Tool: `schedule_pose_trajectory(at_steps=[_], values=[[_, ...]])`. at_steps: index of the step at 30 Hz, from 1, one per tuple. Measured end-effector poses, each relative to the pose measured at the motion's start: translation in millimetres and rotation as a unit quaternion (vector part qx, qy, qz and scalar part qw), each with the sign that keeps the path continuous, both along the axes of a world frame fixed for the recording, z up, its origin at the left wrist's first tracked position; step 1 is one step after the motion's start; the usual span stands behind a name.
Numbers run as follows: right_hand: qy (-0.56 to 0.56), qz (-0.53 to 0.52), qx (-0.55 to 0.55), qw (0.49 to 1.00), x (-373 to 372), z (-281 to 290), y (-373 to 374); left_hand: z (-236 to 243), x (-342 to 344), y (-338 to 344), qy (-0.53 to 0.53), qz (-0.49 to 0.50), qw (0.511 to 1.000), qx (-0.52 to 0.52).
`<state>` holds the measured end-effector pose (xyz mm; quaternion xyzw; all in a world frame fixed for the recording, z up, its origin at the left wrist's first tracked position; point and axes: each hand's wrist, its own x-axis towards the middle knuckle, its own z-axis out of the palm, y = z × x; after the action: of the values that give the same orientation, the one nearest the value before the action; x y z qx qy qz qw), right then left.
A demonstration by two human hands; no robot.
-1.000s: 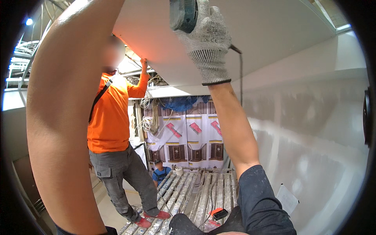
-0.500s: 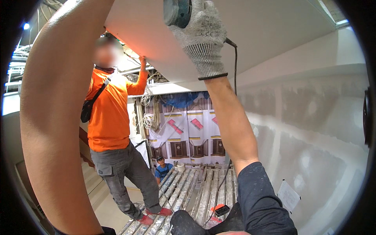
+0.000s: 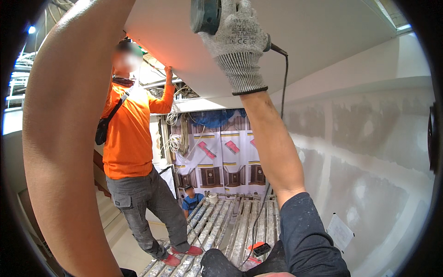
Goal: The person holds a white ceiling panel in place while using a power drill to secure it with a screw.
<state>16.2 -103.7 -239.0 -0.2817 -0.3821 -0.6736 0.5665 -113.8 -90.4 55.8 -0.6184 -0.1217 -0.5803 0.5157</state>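
Observation:
My right hand (image 3: 235, 44), in a grey knit glove, grips a dark teal power tool (image 3: 206, 16) with a cord, held up against or just beneath a white ceiling panel (image 3: 314, 27); exact contact cannot be made out. My left forearm (image 3: 69, 138) rises along the left side, and my left hand is out of the frame at the top. A co-worker in an orange shirt (image 3: 129, 138) stands to the left, one raised hand (image 3: 168, 73) at the panel's edge, beside an opening with wires and metal framing.
Underfoot is a paint-spattered slatted platform (image 3: 213, 231), with a small black item (image 3: 261, 249) on it. Stairs (image 3: 110, 212) show at the left; another person in blue (image 3: 191, 203) is lower, beyond the platform. A patched wall (image 3: 360, 147) curves along the right; printed sheeting (image 3: 226, 157) hangs behind.
My right hand and tool, and my left forearm, sit slightly further left in the picture. The orange-shirted co-worker's torso and black bag show more fully.

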Motion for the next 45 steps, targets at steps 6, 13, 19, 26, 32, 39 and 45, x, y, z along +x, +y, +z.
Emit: schedule_pose_trajectory(at_steps=[6,13,19,26,32,39,45], values=[[0.002,0.025,-0.012,1.000,-6,1,1,0,-5,4,-0.007,0.004,1.000,0.002],[-0.028,0.048,0.022,0.998,-1,5,4,-4,-1,3,-0.004,-0.001,1.000,0.006],[-0.035,0.077,0.019,0.996,-6,2,0,-8,-4,9,-0.008,0.004,1.000,0.007],[-0.077,0.163,0.029,0.983,46,-27,11,-12,0,3,-0.007,0.000,1.000,0.011],[-0.007,0.300,-0.029,0.953,128,-118,49,-20,12,23,-0.013,-0.003,1.000,0.001],[0.103,0.284,-0.112,0.947,230,-249,66,-37,44,32,-0.025,-0.011,1.000,0.001],[0.333,0.425,-0.223,0.811,290,-399,97,-90,77,146,-0.024,-0.047,0.997,-0.049]])
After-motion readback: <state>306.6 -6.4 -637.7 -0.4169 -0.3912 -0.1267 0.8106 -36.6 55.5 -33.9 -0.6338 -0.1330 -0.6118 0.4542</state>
